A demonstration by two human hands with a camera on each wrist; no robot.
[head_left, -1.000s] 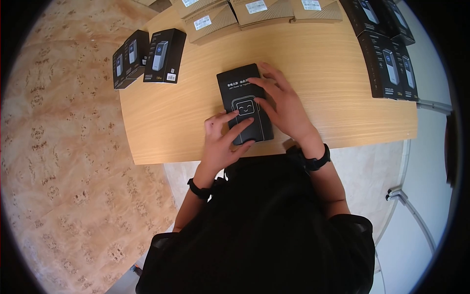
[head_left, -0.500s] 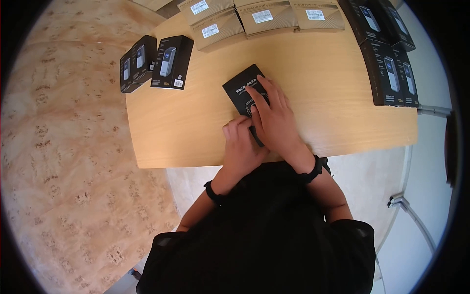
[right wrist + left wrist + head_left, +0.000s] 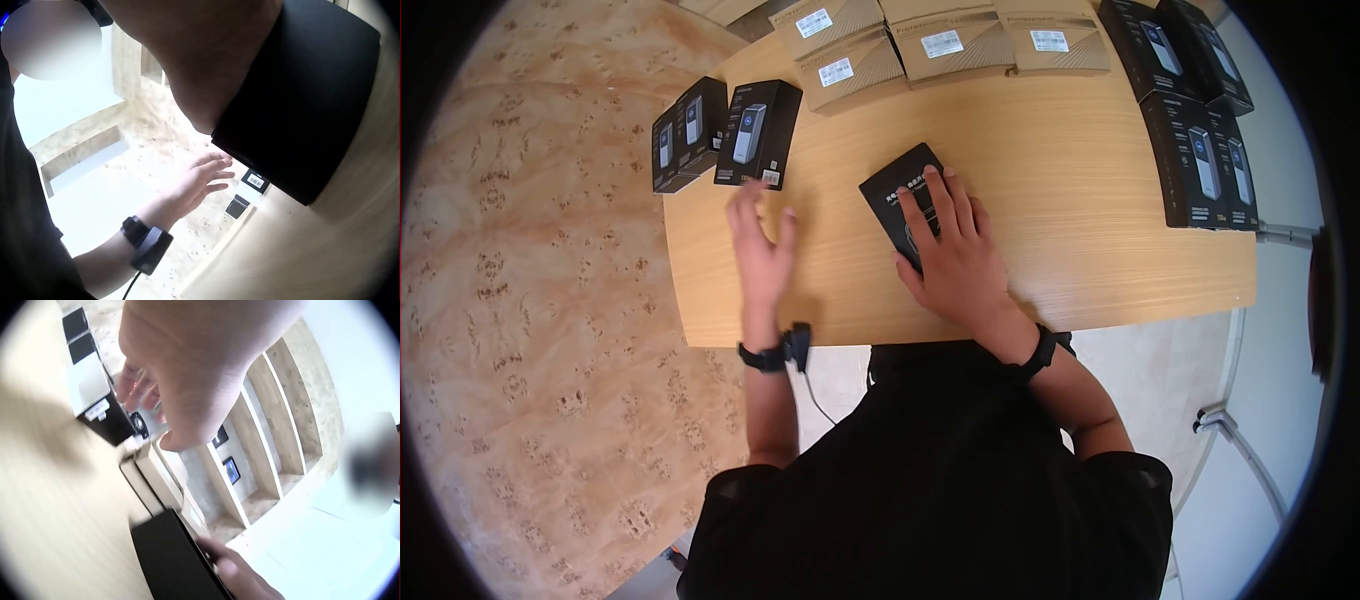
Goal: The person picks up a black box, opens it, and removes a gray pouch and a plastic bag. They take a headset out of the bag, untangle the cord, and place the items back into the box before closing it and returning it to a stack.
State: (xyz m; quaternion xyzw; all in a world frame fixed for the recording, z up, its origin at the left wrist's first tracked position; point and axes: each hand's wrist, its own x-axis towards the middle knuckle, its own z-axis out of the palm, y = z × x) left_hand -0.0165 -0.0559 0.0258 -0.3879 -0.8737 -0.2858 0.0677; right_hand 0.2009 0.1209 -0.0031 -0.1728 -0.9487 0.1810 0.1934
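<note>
A black box (image 3: 884,197) with white lettering and a line drawing lies at an angle on the table. Over its top rests the right hand (image 3: 960,255), fingers spread; the right wrist view shows the box (image 3: 300,100) large beside that hand. The left hand (image 3: 762,255) is raised above the left part of the table, holding nothing, its fingertips near the lower edge of another black box (image 3: 758,135) with a device picture. In the left wrist view the left hand (image 3: 181,381) has loosely extended fingers; whether it touches that box cannot be told.
Two more black boxes (image 3: 701,122) stand at the table's left edge. Brown cartons (image 3: 950,48) with white labels line the back. Several black boxes (image 3: 1195,165) are stacked at the right. A cable (image 3: 816,398) hangs from the left wrist's band.
The left hand has left the black box and moved left and forward toward the boxes there. Since the earliest frame the black box has turned, and the right hand has settled over it.
</note>
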